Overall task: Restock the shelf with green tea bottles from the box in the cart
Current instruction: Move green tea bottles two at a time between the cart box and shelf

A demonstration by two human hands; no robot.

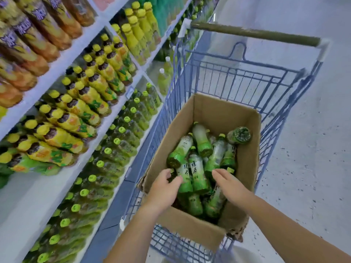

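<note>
An open cardboard box [247, 158] stands in a blue wire cart [237, 78] and holds several green tea bottles [199, 143] lying jumbled on their sides. My left hand [165, 188] reaches into the box's near left side, fingers curled around the lower end of a labelled bottle [185, 177]. My right hand [228, 184] is over the bottles on the near right, fingers spread, resting on them; whether it grips one is unclear. The shelf row of green tea bottles [106, 160] runs along the left.
Shelving [62, 63] on the left carries yellow-capped bottles on the middle level and brown-orange bottles above. The cart's green handle [254, 33] is at the far end. Grey floor [313, 149] lies to the right of the cart.
</note>
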